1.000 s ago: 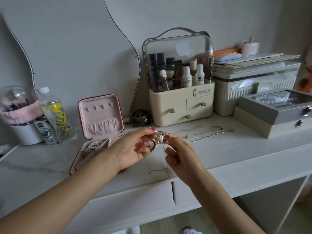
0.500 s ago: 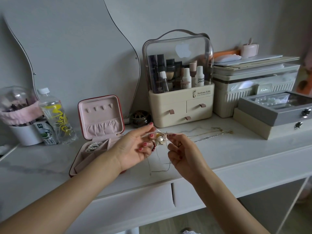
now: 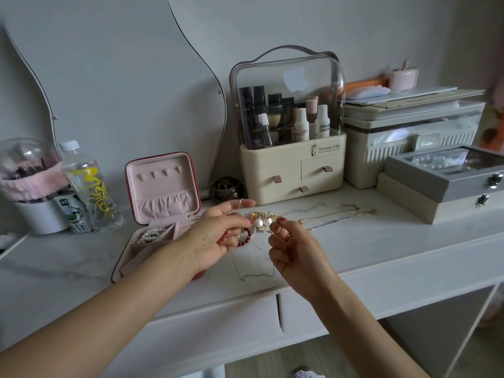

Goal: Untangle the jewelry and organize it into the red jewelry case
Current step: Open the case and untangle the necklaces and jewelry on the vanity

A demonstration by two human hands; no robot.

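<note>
The jewelry tangle (image 3: 261,222) shows thin shiny gold metal and glossy pearls, with a dark red bead bracelet (image 3: 245,238). The red jewelry case (image 3: 161,192) has a matt pink soft lining. The tabletop (image 3: 381,241) is smooth pale marble-like stone. The cosmetic organizer (image 3: 291,170) is cream plastic with a clear glossy cover.

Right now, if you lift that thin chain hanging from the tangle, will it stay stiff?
Probably not. The thin chain droops in loose bends onto the white tabletop, so it looks floppy and light. It runs up into the jewelry tangle, so pulling would likely tug the rest.
</note>
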